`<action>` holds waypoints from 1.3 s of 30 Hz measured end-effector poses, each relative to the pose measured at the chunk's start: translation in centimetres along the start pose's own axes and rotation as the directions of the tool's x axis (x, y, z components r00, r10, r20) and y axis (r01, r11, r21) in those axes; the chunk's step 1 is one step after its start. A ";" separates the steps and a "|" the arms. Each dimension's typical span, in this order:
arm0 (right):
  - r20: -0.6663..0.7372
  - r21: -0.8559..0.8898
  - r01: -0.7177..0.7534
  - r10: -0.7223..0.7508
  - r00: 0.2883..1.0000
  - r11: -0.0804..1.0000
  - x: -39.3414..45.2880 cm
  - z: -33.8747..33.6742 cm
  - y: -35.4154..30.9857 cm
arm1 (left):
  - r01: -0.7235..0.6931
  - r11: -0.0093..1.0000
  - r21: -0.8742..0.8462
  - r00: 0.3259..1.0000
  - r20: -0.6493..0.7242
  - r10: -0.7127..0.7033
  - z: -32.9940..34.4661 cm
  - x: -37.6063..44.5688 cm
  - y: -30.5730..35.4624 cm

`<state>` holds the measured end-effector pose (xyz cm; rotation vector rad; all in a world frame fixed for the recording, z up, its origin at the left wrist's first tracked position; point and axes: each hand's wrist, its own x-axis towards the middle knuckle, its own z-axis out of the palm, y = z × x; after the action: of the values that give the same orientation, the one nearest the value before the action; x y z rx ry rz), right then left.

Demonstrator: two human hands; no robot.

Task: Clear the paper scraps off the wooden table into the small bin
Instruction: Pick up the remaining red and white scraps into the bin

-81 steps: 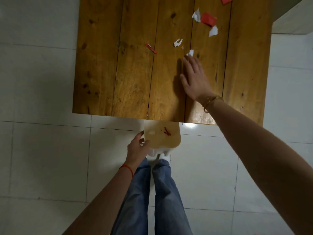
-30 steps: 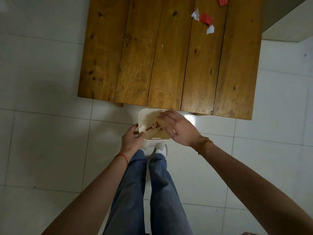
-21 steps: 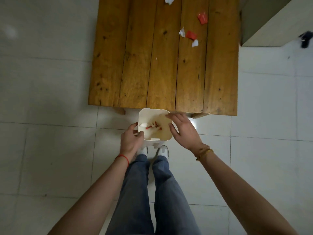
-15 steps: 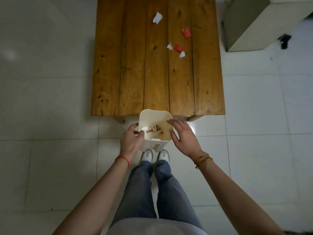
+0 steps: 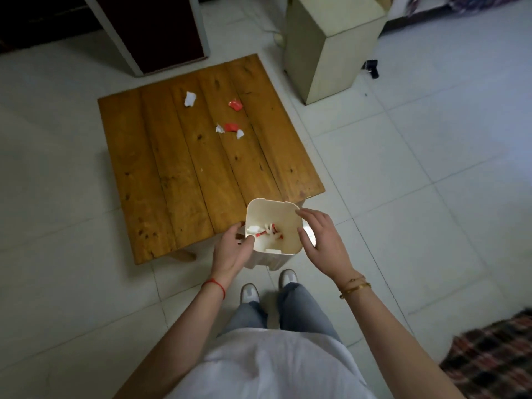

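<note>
I am gripping the small bin [image 5: 272, 229] with my left hand [image 5: 230, 251] at the wooden table [image 5: 184, 174] edge, my right hand [image 5: 322, 240] spread empty beside it, several scraps inside, five paper scraps [image 5: 230, 128] waiting far across.

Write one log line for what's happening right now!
left hand holds small bin | right hand open, beside bin | paper scraps remain on wooden table

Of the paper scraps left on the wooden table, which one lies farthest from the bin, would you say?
The lone white scrap near the table's far edge. The other scraps, two red and two small white, lie closer to the bin.
</note>
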<state>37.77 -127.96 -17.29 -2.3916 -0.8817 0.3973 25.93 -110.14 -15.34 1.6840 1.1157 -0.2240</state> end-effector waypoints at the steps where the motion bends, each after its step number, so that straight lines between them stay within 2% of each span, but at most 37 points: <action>1: -0.018 -0.001 -0.017 0.017 1.000 1.000 -0.3 -0.7 0.5 | -0.011 1.000 0.008 1.000 0.015 0.011 0.5 0.0 0.7; 8: -0.086 0.036 -0.070 0.073 0.994 0.997 -0.5 -6.3 5.7 | -0.071 0.994 0.080 0.993 0.095 0.064 5.4 0.8 7.5; 13: -0.096 0.027 -0.075 0.078 0.992 0.997 1.8 -12.5 11.5 | -0.106 0.992 0.062 0.991 0.093 0.100 11.1 2.2 13.0; 23: -0.074 0.007 0.004 -0.004 0.997 1.000 9.4 -26.2 24.0 | -0.063 0.994 -0.088 0.998 -0.035 0.061 23.1 4.5 24.6; 30: -0.043 -0.003 0.074 -0.074 0.996 0.997 16.9 -30.4 28.4 | 0.005 0.983 -0.182 0.994 -0.110 -0.025 26.1 7.6 31.0; 39: 0.043 -0.063 0.199 -0.196 0.980 0.978 30.7 -32.7 32.0 | 0.066 0.961 -0.270 0.963 -0.237 -0.132 27.0 15.9 38.9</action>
<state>91.17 -140.60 -12.50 -2.3356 -1.1545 0.3389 73.70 -124.00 -11.33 1.4490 1.3591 0.0763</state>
